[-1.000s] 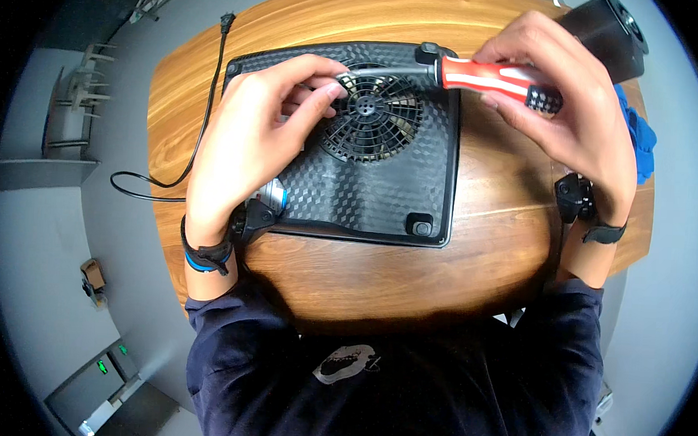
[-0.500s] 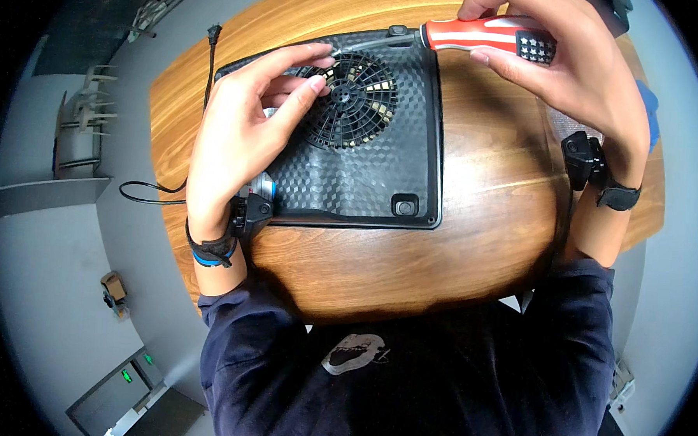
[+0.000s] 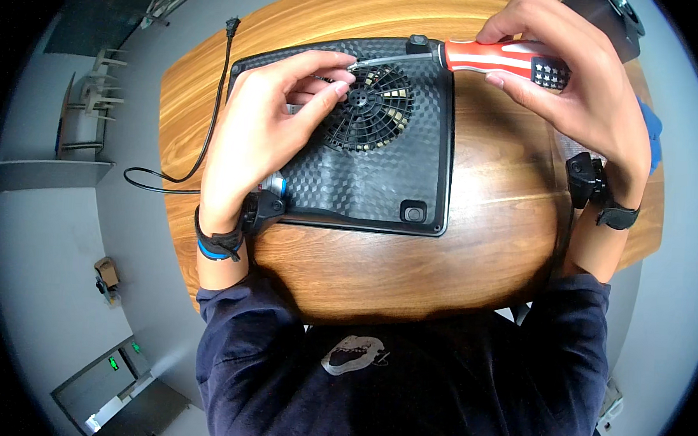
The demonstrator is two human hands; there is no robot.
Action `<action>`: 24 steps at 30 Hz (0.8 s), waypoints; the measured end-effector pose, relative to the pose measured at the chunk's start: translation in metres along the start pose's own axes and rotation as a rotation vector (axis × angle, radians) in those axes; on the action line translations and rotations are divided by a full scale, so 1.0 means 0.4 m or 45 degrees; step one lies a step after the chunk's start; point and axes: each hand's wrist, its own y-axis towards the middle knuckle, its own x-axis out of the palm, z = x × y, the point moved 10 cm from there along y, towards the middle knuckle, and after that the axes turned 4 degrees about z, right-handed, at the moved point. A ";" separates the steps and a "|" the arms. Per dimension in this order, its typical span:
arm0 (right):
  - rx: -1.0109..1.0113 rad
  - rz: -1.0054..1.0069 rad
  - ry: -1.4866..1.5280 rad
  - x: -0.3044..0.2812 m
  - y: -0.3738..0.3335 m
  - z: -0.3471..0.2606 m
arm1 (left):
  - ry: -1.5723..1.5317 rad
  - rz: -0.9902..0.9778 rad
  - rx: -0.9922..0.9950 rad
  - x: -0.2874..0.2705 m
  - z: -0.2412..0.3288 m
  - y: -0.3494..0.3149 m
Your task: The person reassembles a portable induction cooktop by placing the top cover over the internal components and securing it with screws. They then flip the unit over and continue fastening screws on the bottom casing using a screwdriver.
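Observation:
A screwdriver (image 3: pixel 492 57) with a red and white handle and dark star-patterned end lies in my right hand (image 3: pixel 577 80), whose fingers close around the handle. Its metal shaft points left over a flat black appliance (image 3: pixel 350 191) with a textured face, small feet and a round fan grille (image 3: pixel 362 99). My left hand (image 3: pixel 272 109) is above the appliance's left part, fingers curled, with the index fingertip at the screwdriver's tip. A tiny shiny bit shows at those fingertips, too small to name. The palm and forearm cover the appliance's left edge.
A black power cord (image 3: pixel 215 126) with a plug loops along the left of the wooden table (image 3: pixel 490 193). At the far right stands a black device (image 3: pixel 606 27), and a blue item (image 3: pixel 650 136) lies partly behind my right wrist. Small black cameras (image 3: pixel 587 180) are strapped to both wrists.
In the picture, both hands, the screwdriver and the appliance sit slightly farther right and lower, as the whole view has shifted. The screwdriver's tip is still by my left fingertips.

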 end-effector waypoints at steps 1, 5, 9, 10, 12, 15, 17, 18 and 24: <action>-0.013 0.008 0.022 0.000 0.002 -0.004 | -0.005 -0.003 -0.003 0.004 -0.002 0.000; -0.038 0.026 0.073 -0.002 0.007 -0.022 | -0.054 0.040 0.017 0.001 0.004 0.000; -0.026 0.038 0.073 -0.003 0.012 -0.036 | -0.068 0.081 0.031 -0.001 0.006 0.002; -0.038 0.027 0.090 -0.005 0.014 -0.035 | -0.056 0.092 0.046 -0.003 0.008 0.003; -0.038 0.005 0.098 -0.002 0.013 -0.026 | -0.042 0.115 0.064 -0.008 0.011 0.003; -0.015 0.009 0.086 0.006 0.011 -0.020 | -0.031 0.148 0.080 -0.014 0.015 -0.001; -0.044 0.032 0.099 0.007 0.013 -0.037 | -0.009 0.172 0.095 -0.019 0.019 -0.004; -0.068 0.026 0.107 0.011 0.012 -0.039 | -0.002 0.176 0.089 -0.020 0.019 -0.005; -0.118 -0.075 0.140 0.043 -0.002 -0.009 | 0.065 0.128 0.093 -0.016 0.020 -0.001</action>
